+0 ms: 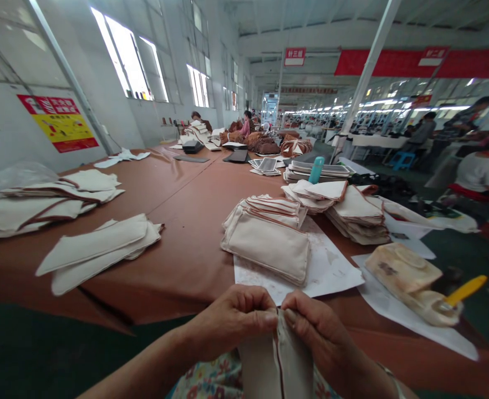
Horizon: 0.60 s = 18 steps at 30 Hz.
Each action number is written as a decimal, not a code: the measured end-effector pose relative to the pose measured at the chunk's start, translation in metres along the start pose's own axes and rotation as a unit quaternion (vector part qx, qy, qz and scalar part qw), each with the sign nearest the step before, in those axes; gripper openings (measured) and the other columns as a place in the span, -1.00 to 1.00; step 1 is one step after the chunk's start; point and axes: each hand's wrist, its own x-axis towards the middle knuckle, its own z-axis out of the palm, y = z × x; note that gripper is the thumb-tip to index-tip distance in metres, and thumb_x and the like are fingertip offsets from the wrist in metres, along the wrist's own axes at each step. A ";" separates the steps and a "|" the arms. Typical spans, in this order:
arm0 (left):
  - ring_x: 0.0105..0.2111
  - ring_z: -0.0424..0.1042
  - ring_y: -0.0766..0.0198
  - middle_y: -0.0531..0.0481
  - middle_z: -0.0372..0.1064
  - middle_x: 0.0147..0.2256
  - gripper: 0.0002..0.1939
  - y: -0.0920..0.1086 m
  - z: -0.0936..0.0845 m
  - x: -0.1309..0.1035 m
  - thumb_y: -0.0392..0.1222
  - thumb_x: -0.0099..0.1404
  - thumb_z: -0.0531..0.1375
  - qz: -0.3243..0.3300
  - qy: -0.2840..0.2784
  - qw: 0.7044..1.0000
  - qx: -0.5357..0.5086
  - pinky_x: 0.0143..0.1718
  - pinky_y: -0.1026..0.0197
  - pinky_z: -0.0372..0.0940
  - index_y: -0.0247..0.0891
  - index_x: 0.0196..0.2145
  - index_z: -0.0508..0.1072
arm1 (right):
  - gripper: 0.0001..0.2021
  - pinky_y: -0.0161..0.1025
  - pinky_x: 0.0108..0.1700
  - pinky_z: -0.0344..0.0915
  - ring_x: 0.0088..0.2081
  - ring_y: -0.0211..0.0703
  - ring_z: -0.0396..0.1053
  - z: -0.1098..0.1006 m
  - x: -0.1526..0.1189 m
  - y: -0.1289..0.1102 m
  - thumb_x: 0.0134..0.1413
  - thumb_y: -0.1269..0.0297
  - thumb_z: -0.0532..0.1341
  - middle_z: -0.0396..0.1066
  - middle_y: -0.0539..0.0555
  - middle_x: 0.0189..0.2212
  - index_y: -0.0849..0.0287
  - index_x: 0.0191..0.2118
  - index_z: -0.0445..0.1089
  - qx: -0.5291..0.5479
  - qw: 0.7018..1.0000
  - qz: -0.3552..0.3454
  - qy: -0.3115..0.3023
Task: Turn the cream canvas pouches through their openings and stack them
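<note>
Both my hands pinch the top edge of a cream fabric pouch piece (280,360) with a brown seam, held upright over my lap at the table's near edge. My left hand (232,321) grips its left side and my right hand (315,327) its right side, thumbs almost touching. Just beyond them a stack of cream pouches (269,241) rests on a sheet of white paper (336,271).
A long brown table (186,221) carries more cream fabric stacks at left (98,249) and right (352,208). A glue-stained pot with a yellow-handled brush (431,302) sits at right. A teal bottle (316,169) stands farther back. Other workers sit far off.
</note>
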 end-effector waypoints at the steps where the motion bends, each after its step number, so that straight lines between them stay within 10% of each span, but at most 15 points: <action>1: -0.51 0.10 0.38 0.06 0.22 -0.48 -0.64 -0.001 0.001 0.001 0.05 0.17 0.31 -0.008 0.001 1.000 -0.016 -0.47 0.34 0.02 -0.35 -0.37 0.41 | -0.68 -0.30 -0.34 0.12 -0.38 -0.21 0.14 0.001 -0.001 0.003 0.35 0.04 0.01 0.23 -0.04 -0.46 0.15 -0.33 0.29 0.001 1.000 0.003 0.004; 18: -0.52 0.06 0.37 0.11 0.14 -0.55 -0.77 0.001 0.015 0.013 -0.11 0.24 0.13 0.000 0.099 0.973 0.208 -0.53 0.33 -0.03 -0.32 -0.47 0.40 | -0.68 -0.33 -0.46 0.00 -0.47 -0.29 0.03 -0.004 0.009 0.010 0.16 0.06 0.23 0.16 -0.07 -0.54 0.23 -0.41 0.30 0.111 0.990 0.088 -0.009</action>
